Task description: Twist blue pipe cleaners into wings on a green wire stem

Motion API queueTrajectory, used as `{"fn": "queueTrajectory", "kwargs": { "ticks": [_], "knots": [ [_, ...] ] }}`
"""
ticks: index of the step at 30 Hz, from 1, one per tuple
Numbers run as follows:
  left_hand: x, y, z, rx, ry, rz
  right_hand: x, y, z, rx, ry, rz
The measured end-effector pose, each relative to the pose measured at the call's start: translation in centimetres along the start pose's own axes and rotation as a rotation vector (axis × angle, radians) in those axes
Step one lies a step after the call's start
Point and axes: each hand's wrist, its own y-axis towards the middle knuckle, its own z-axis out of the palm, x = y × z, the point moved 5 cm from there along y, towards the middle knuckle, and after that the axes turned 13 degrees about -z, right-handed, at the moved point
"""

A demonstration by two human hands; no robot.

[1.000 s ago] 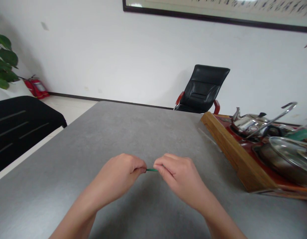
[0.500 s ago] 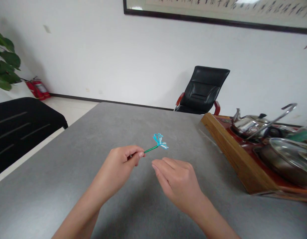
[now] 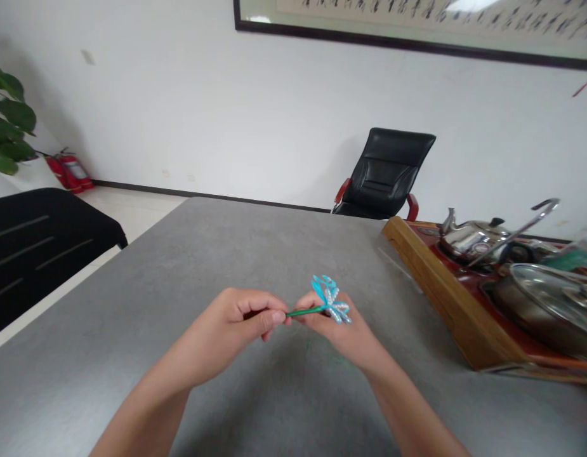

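Observation:
My left hand (image 3: 240,324) pinches the lower end of a green stem between thumb and fingers. The stem belongs to a small artificial flower (image 3: 337,307) with light-blue wire petals and pale, shiny beads along them. The flower points to the right and lies in front of my right hand (image 3: 348,333). My right hand is closed, its thumb and forefinger drawn together along the stem near my left fingertips. Whether it grips the stem or some small thing is hidden. Both hands are above the grey table (image 3: 236,241).
A wooden tea tray (image 3: 433,295) on the right holds a steel kettle (image 3: 476,238) and a glass-lidded pan (image 3: 545,301). A black chair (image 3: 393,168) stands beyond the table, another dark chair (image 3: 50,247) at the left. A fire extinguisher (image 3: 74,171) is by the wall.
The flower has moved right and slightly down in my left hand. My right hand, apart from it before, now meets the stem behind the petals, close to my left fingertips.

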Motion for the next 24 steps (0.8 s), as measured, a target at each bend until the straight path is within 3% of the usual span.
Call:
{"fn": "queueTrajectory", "kwargs": {
  "ticks": [6,10,18,24],
  "knots": [
    [-1.2,-0.8,1.3,0.206,0.175,0.139,-0.6,-0.3,-0.3,0.095,0.223,0.159],
    [-1.6,-1.3,2.4,0.286,0.356,0.232,-0.6,-0.4,-0.4,0.13,0.233,0.147],
    [-0.3,-0.8,2.8,0.114,0.661,0.184,0.3,-0.4,-0.5,0.102,0.079,0.105],
    [0.1,-0.5,2.2,-0.015,0.74,0.116,2.9,-0.3,-0.6,0.047,-0.273,-0.114]
  ]
}}
